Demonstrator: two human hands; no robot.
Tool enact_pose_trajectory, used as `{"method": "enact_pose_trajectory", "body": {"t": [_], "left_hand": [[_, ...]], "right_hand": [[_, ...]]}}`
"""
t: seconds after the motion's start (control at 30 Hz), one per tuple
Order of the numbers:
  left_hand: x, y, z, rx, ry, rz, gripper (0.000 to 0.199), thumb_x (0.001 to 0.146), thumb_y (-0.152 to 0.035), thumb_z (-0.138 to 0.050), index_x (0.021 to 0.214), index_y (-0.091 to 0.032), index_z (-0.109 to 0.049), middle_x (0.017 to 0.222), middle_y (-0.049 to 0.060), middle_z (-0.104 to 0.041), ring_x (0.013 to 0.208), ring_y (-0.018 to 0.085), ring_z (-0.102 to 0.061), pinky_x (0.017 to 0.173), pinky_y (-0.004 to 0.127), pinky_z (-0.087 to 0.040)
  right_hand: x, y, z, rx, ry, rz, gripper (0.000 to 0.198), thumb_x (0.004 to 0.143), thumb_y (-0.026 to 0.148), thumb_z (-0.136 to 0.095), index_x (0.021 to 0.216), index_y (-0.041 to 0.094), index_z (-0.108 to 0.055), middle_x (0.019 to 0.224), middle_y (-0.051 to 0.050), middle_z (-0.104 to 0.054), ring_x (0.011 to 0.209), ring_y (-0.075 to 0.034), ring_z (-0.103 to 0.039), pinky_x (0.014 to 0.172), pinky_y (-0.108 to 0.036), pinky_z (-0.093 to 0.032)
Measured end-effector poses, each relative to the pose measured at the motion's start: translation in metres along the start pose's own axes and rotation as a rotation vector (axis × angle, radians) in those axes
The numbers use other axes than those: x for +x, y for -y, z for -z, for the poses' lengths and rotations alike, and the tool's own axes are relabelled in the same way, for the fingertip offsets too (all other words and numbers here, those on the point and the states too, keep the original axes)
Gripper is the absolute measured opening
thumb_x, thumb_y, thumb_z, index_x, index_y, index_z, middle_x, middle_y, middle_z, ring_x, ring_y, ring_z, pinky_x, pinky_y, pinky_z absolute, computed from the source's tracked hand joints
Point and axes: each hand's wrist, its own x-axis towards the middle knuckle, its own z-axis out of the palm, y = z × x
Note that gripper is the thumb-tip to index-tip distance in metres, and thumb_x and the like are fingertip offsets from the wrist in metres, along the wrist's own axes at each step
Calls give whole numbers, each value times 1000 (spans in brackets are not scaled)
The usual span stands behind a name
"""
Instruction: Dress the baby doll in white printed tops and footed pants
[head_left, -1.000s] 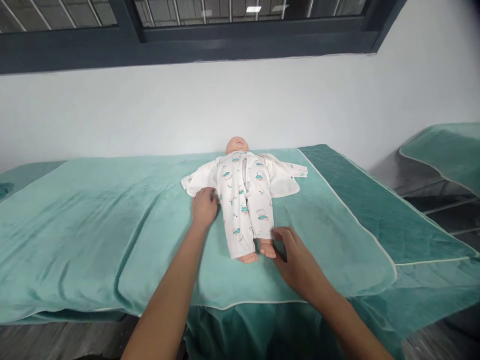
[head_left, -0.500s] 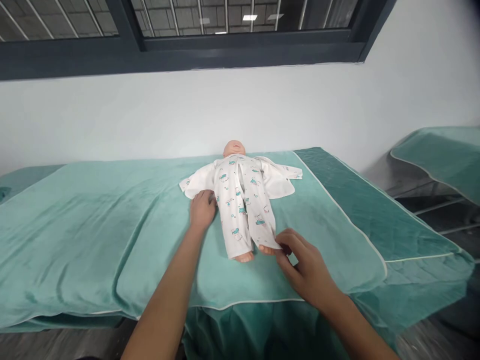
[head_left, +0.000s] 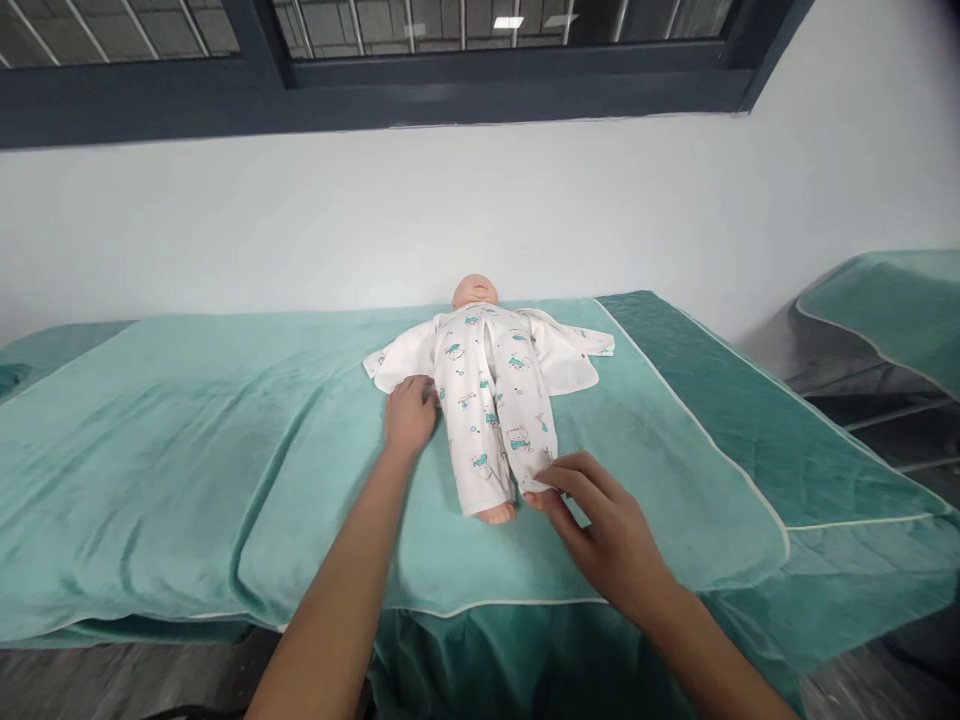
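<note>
A baby doll lies on its back, head toward the wall, in a white shirt spread wide at the sides and white trousers with small teal and pink prints. My left hand rests beside the doll's waist at the shirt's lower edge. Its fingers are curled together, their tips hidden against the clothes. At the trouser cuff on the right, my right hand pinches the hem with thumb and forefinger, by the partly covered foot. The doll's other foot sticks out below its cuff.
A light teal blanket with loose folds covers the bed under the doll. Darker quilted bedding shows to the right. Behind stands a white wall below a barred window. Another teal-covered surface is at far right.
My right hand has shifted slightly inward over the trouser cuff, and less of the doll's foot there shows. My left hand stays by the waist. The view has tilted down a little.
</note>
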Motion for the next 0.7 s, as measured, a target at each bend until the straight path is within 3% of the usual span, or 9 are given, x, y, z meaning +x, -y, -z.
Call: {"method": "enact_pose_trajectory", "body": {"t": [0.1, 0.27, 0.43, 0.6, 0.7], "left_hand": [[0, 0, 0, -12, -1, 1, 31, 88, -22, -44, 112, -22, -65, 121, 7, -67, 113, 28, -57, 96, 41, -42], [-1, -1, 1, -21, 0, 4, 32, 88, -21, -44, 111, -23, -65, 121, 6, -67, 112, 28, -57, 95, 43, -42], [0, 0, 0, -22, -5, -1, 31, 88, -21, -44, 111, -23, -65, 120, 6, -67, 113, 28, -57, 96, 42, -42], [0, 0, 0, -26, -7, 2, 31, 88, -21, -45, 111, -22, -65, 119, 7, -67, 111, 28, -58, 94, 42, -43], [0, 0, 0, -28, -8, -2, 31, 88, -22, -45, 111, -22, -65, 120, 7, -67, 112, 27, -57, 96, 40, -42]], "right_hand": [[1, 1, 2, 57, -55, -68, 14, 92, 13, -55, 102, 22, -57, 92, -3, -59, 78, -14, -57, 67, -27, -47], [-4, -9, -7, 59, -32, -168, 7, 93, 16, -56, 96, 22, -58, 86, -1, -57, 71, -12, -54, 64, -27, -45], [-6, -10, -14, 52, -24, -107, 11, 92, 16, -58, 101, 22, -58, 95, -3, -58, 82, -15, -57, 70, -29, -47], [-4, -4, -8, 15, 86, 6, 14, 92, 11, -53, 98, 22, -57, 94, -4, -59, 87, -17, -57, 74, -31, -48], [-2, 1, -5, -43, 84, 24, 14, 91, 14, -56, 103, 21, -55, 98, -6, -60, 90, -20, -56, 75, -34, -49]]}}
